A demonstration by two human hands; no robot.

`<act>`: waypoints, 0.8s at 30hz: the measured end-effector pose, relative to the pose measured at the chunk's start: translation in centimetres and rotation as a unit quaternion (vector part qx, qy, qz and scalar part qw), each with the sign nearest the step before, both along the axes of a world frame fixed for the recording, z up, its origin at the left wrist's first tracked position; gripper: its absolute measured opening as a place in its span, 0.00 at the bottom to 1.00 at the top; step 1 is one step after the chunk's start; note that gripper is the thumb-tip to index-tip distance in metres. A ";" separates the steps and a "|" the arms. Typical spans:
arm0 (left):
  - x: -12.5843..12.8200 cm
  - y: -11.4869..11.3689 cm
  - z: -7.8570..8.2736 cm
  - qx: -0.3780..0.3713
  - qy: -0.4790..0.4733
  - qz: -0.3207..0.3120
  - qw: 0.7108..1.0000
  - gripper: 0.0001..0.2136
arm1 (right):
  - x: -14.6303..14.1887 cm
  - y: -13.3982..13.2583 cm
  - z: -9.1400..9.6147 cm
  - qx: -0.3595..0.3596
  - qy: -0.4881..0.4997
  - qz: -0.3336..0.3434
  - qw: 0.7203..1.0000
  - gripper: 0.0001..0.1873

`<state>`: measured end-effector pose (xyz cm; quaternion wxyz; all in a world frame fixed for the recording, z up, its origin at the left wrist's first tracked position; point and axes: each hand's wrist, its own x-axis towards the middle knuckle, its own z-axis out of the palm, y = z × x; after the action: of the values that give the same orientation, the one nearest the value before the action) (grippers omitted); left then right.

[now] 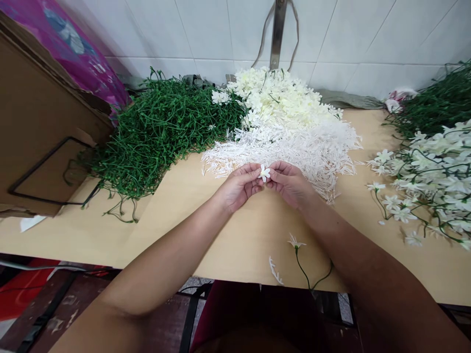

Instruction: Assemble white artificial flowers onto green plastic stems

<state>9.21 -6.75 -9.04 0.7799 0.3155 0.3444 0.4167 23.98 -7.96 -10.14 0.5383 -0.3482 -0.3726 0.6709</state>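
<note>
Between my two hands is one small white artificial flower head [264,173], its petals facing up. My left hand [241,185] pinches it from the left, thumb and fingers closed at its edge. From the right, my right hand [289,182] grips it the same way with thumb and forefinger. Just beyond the hands lies a heap of thin white plastic stamen pieces [279,147]. Behind that rises a pile of cream-white flower heads [283,98]. Near the front edge, below my right hand, lies a green stem with a white spiky tip [296,251], beside a loose white stamen strip [274,271].
Green stems [162,127] are heaped at the left, by a cardboard box [37,108] and a black wire frame [40,164]. At the right lie assembled white flowers [441,171] and more green stems [434,108]. A tiled wall [206,29] bounds the table [169,220].
</note>
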 end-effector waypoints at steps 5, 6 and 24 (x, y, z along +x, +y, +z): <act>0.0 0.0 -0.1 0.011 0.002 0.018 1.000 0.10 | -0.4 -0.3 0.0 0.012 -0.001 -0.006 1.000 0.18; 0.1 0.1 -0.1 0.014 0.003 0.025 1.000 0.09 | -0.5 -0.4 0.1 0.017 -0.010 -0.010 1.000 0.19; 0.2 0.0 -0.1 0.051 0.025 0.050 0.997 0.10 | -0.8 -0.5 0.8 0.031 -0.042 -0.045 0.998 0.21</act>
<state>9.39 -6.75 -9.14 0.7321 0.3473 0.3572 0.4645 23.19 -8.50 -9.30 0.5621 -0.3761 -0.3995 0.6188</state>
